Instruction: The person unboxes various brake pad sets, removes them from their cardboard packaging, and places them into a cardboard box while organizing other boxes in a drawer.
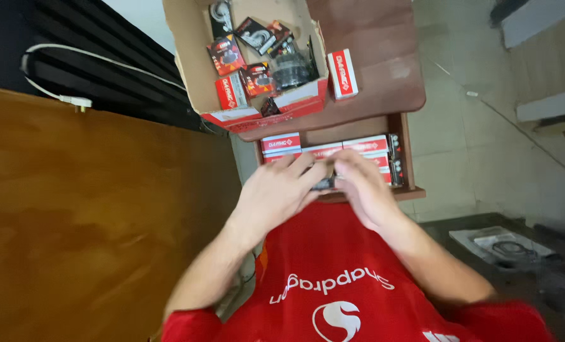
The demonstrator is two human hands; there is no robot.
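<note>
You are holding both hands together in front of your red shirt (333, 266), and the view is blurred with motion. Your left hand (276, 193) and your right hand (365, 190) are meeting around a small dark part (325, 184), which is sitting between the fingertips of both; the fingers are curling in on it, though the blur is hiding exactly how each one is gripping. Just beyond your hands, red and white boxes (323, 147) are lying in a row on the lower shelf of a small brown table (384, 69). On the tabletop, an open cardboard box (190, 57) is holding more small red packs and dark packets, and 1 red and white box (342, 74) is standing just beside it. A wooden panel (80, 215) is filling the left side, with a white cable (61, 96) lying along its upper edge.
</note>
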